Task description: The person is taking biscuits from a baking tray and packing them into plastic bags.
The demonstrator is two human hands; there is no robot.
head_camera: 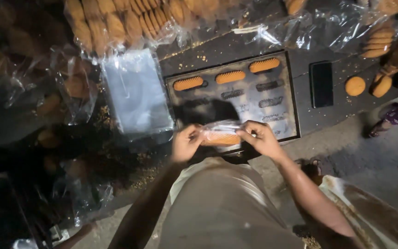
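- Your left hand point(186, 143) and right hand point(260, 137) are pinching a clear biscuit packet point(220, 137) shut-fingered, over the metal tray's point(282, 83) near edge.
- Three biscuit rows point(229, 76) are sitting along its far edge; bag stack point(137, 92) left, phone point(321, 84) right.

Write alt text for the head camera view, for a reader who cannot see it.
Seen from above, the left hand and right hand hold a clear packet of biscuits between them over a metal tray with three biscuit rows. Empty clear bags lie left of the tray.
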